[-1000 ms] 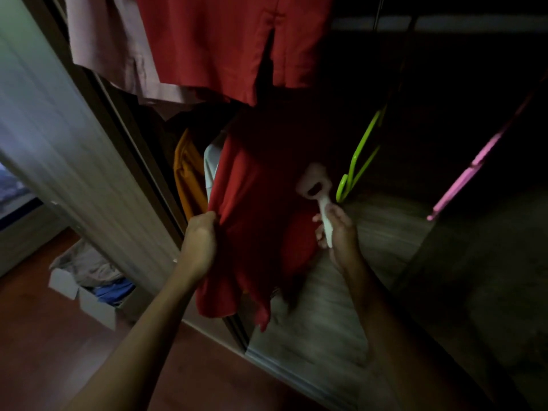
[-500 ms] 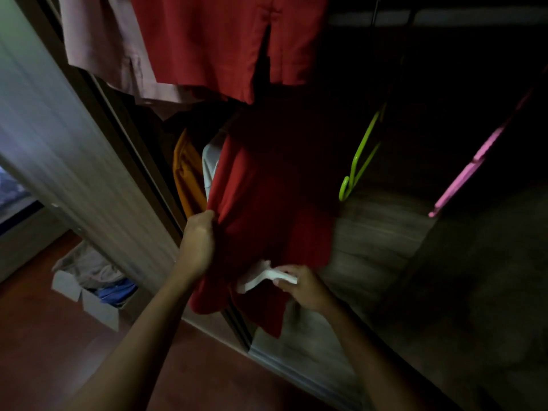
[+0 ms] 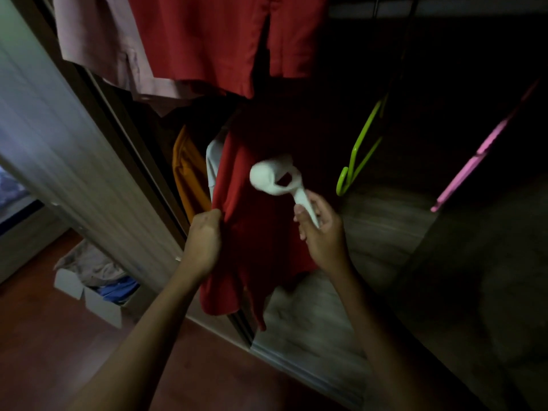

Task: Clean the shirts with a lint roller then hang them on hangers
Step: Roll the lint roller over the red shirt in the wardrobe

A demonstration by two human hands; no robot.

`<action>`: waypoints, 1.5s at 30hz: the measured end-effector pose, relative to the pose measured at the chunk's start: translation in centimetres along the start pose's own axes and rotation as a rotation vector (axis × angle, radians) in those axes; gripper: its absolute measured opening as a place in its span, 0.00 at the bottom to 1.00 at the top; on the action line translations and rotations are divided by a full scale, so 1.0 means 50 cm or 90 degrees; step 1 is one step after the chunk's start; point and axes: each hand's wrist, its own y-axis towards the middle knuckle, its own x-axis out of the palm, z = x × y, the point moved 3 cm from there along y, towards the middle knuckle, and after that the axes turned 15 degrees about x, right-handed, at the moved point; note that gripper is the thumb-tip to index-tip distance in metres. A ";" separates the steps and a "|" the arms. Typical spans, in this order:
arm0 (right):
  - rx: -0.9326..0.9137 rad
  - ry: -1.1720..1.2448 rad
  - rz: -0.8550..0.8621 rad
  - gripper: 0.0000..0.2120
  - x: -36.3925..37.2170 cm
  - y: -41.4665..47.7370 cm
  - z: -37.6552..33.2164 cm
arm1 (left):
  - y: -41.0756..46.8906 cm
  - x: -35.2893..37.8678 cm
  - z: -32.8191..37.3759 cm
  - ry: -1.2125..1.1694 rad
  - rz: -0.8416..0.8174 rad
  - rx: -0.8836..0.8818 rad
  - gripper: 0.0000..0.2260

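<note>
A red shirt [image 3: 255,232] hangs in the dim open wardrobe, its top lost in shadow. My left hand [image 3: 204,241] pinches its left edge and holds the cloth taut. My right hand [image 3: 321,232] grips the handle of a white lint roller [image 3: 274,178], whose roll lies against the upper front of the shirt. A second red garment [image 3: 213,40] and a pale pink one [image 3: 98,46] hang above. An empty green hanger [image 3: 360,152] and a pink hanger [image 3: 480,155] hang to the right.
An orange garment [image 3: 188,173] and a white one [image 3: 214,158] hang behind the red shirt. The sliding wardrobe door [image 3: 59,149] stands at the left. A cardboard box of clothes [image 3: 95,286] sits on the reddish floor. The wardrobe's wooden base [image 3: 370,238] lies below.
My right hand swept the lint roller down to the shirt's lower part, then brought it back up to the upper front. My left hand kept its hold on the shirt's edge.
</note>
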 end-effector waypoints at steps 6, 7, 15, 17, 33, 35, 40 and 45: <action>0.223 -0.248 -0.167 0.07 -0.015 -0.041 0.252 | -0.003 -0.002 0.003 0.012 -0.054 0.041 0.13; 0.249 -0.275 -0.204 0.06 -0.023 -0.049 0.279 | -0.007 -0.001 0.006 -0.002 -0.054 0.036 0.13; 0.100 -0.111 -0.037 0.09 -0.039 0.019 0.108 | -0.002 -0.003 -0.002 0.002 -0.018 0.020 0.15; 0.055 -0.052 -0.003 0.05 -0.037 0.036 0.038 | -0.003 0.001 -0.004 0.016 -0.014 0.036 0.18; 0.475 -0.309 -0.360 0.03 0.001 -0.051 0.428 | -0.009 -0.027 0.009 0.060 -0.017 0.113 0.20; 0.520 -0.227 -0.395 0.07 -0.013 -0.034 0.413 | -0.017 -0.024 0.014 0.054 -0.020 0.123 0.23; 0.552 -0.164 -0.457 0.15 -0.066 0.060 0.360 | -0.014 -0.022 0.007 0.322 -0.048 0.240 0.13; 0.563 -0.056 -0.277 0.15 -0.135 0.177 0.350 | -0.005 -0.034 -0.008 0.343 -0.072 0.232 0.14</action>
